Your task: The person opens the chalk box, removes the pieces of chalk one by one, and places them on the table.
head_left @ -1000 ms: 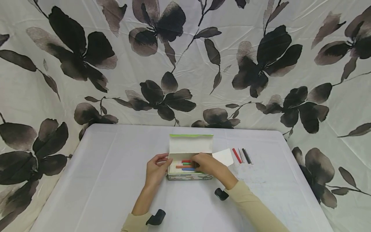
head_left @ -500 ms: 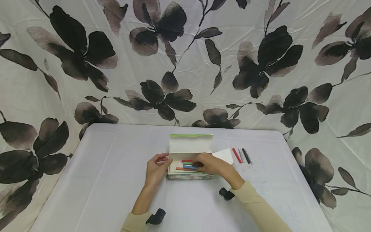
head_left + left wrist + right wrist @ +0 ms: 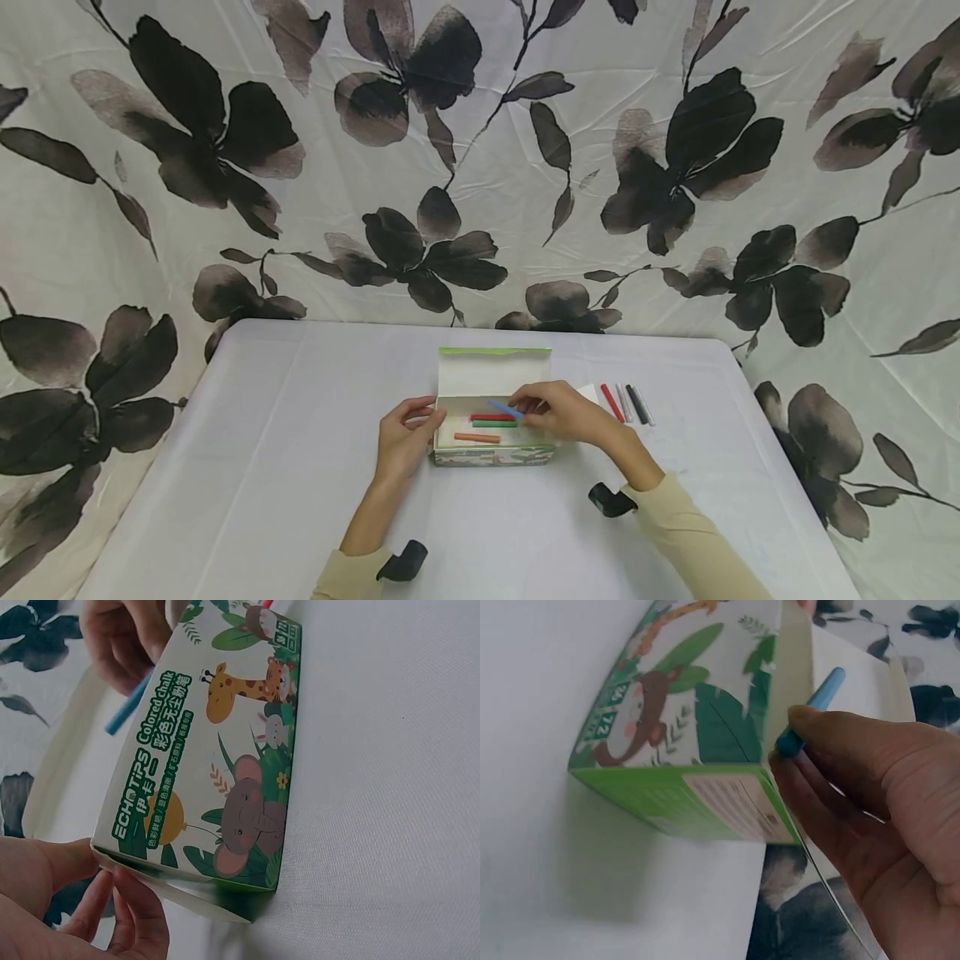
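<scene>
A cardboard box of colored chalk, printed with animals, stands with its lid raised at the back. My left hand holds its left end; in the left wrist view the thumb and fingers pinch the end flap at the corner. Between thumb and fingertips my right hand pinches a blue chalk stick, held tilted over the box's right part. A red chalk stick, a green one and an orange one lie in the box.
Right of the box, a red stick, a black stick and pale ones lie side by side on the white-covered table. The right box flap sticks out behind my right hand. A flowered cloth hangs beyond the table.
The blue chalk stick has been lifted from the box floor by my right hand, which has moved up and right. My left hand has stayed at the box's left end.
</scene>
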Tool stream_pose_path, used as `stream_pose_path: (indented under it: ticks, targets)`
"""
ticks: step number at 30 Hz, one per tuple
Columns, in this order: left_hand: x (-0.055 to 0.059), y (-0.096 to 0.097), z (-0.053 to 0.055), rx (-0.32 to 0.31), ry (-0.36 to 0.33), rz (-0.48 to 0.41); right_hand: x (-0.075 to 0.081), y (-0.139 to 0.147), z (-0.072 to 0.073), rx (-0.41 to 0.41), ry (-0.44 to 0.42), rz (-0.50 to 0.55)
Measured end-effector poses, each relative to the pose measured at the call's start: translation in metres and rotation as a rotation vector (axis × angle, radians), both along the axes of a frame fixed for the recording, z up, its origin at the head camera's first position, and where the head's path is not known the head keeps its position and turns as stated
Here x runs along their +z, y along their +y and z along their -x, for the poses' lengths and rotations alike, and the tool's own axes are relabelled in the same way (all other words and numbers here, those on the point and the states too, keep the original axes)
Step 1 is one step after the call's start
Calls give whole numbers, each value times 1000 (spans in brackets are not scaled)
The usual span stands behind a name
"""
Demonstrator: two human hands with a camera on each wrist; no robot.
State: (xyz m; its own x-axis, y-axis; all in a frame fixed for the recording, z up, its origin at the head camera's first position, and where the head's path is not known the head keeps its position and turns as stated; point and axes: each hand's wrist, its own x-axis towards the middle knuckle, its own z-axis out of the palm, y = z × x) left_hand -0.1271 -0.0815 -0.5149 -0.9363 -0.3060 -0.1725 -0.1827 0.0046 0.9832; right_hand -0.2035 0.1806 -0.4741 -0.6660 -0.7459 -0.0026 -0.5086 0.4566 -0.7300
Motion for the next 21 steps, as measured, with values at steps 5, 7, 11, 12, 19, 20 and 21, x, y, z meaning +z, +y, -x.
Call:
stream_pose_path:
  ticks: [5, 7, 11, 12, 19, 20, 21]
  targets:
    - [0, -1, -1, -1, -2, 10, 6, 16, 3, -57, 13, 90]
    - [0, 0, -2, 1, -11, 15, 9, 23, 4, -92, 8, 114]
    - [1, 0, -2, 2, -20, 20, 14, 35, 6, -172, -19, 147]
    - [1, 0, -2, 1, -20, 18, 15, 38, 6, -191, -24, 152]
    - [1, 0, -2, -6, -21, 24, 20, 58, 9, -278, -68, 205]
    - [1, 0, -1, -6, -23, 24, 21, 61, 9, -291, -70, 211]
    - [1, 0, -1, -6, -22, 25, 21, 64, 10, -304, -72, 213]
